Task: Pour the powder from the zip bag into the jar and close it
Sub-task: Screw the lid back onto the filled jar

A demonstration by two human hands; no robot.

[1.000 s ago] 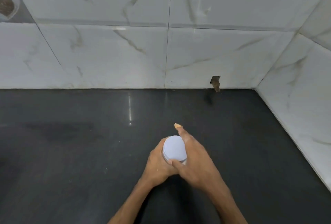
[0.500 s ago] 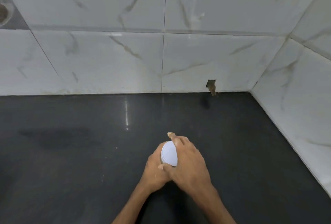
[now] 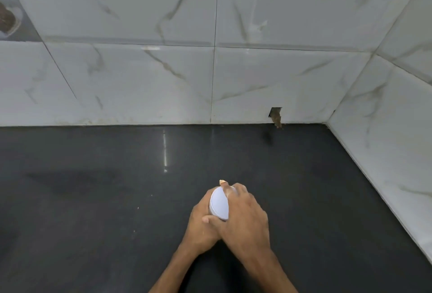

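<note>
— Where is the jar [image 3: 213, 210]?
— Toward the front edge of the worktop [image 3: 93, 210], about mid-width. The left hand [image 3: 201, 225] grips its body, and the right hand [image 3: 245, 215] curls over the white lid [image 3: 219, 200].
— How to close it well?
— I think: hold the body firm and turn the lid level until it stops. A tilted lid may jam.

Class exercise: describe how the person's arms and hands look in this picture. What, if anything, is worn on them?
The left forearm and right forearm are bare down to the frame's edge; no sleeves show. The left hand and right hand carry no glove, ring, watch or bracelet that can be seen. One long, pale fingernail stands out on the right hand.
</note>
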